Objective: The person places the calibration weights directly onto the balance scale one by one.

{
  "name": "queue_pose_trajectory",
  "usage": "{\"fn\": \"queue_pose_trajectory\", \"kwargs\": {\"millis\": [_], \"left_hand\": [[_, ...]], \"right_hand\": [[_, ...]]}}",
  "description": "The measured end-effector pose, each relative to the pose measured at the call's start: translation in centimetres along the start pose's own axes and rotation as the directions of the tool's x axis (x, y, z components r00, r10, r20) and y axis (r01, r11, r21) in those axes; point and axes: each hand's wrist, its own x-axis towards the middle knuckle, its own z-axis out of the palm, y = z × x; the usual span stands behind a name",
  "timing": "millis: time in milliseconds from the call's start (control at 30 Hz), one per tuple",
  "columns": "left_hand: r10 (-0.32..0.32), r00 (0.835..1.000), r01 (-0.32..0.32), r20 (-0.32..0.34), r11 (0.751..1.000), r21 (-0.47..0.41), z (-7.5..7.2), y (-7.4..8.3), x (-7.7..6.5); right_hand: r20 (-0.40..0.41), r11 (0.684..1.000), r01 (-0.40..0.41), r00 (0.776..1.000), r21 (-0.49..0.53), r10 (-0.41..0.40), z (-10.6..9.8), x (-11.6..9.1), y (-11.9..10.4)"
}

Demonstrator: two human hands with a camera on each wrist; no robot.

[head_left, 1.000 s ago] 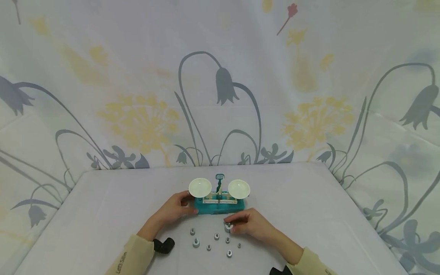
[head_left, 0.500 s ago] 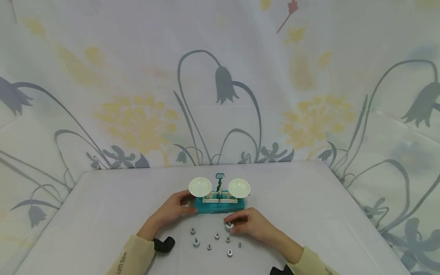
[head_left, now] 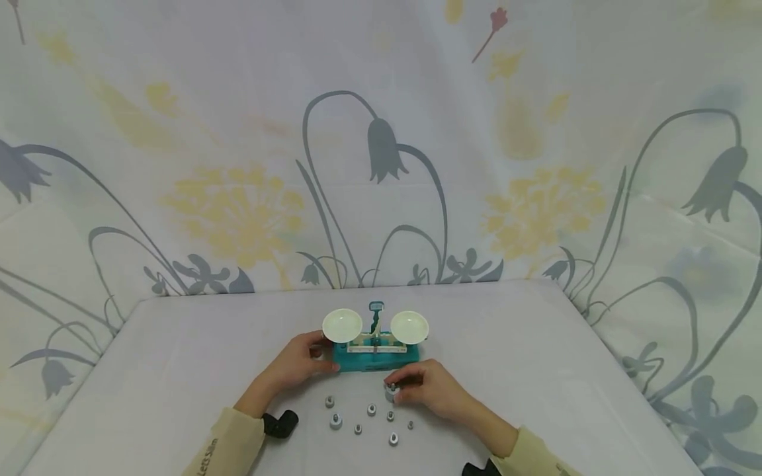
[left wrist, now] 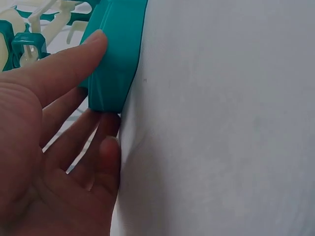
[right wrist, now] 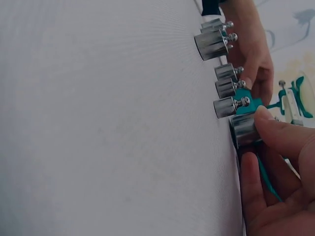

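A teal balance scale [head_left: 376, 360] with two pale round pans stands on the white-covered table in the head view. My left hand [head_left: 297, 362] grips the left end of its base, thumb on the front edge; in the left wrist view the thumb lies on the teal base [left wrist: 118, 59], with other fingers beyond its end. Just in front of the scale, my right hand [head_left: 437, 390] holds the largest metal weight [head_left: 391, 393] between thumb and fingers. Seen from the right wrist, this shiny cylinder [right wrist: 244, 132] is at table level, its knob mostly hidden by the thumb.
Several smaller knobbed weights stand in front of the scale, among them a mid-sized weight [head_left: 336, 422] at the left and a tiny one [head_left: 410, 425] at the right. A flower-printed cloth [head_left: 381, 218] hangs behind the table. Black wrist cameras [head_left: 280, 424] sit below the sleeves.
The head view has shifted a little, so everything appears slightly further left. Both hands, the scale and the weights keep their places relative to one another.
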Motion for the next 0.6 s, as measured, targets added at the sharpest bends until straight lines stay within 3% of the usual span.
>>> {"fn": "queue_pose_trajectory", "kwargs": {"millis": [167,600], "left_hand": [[-0.008,1.0,0.008,-0.016,0.999,0.044,-0.1,0.1,0.1],[0.046,0.999,-0.046,0.013,0.999,-0.029,-0.1,-1.3,0.4]], "right_hand": [[-0.013,1.0,-0.015,1.0,-0.013,0.015,0.1,0.0,-0.2],[0.005,0.999,-0.037,0.999,0.0,0.037,0.0,-0.1,-0.4]]}}
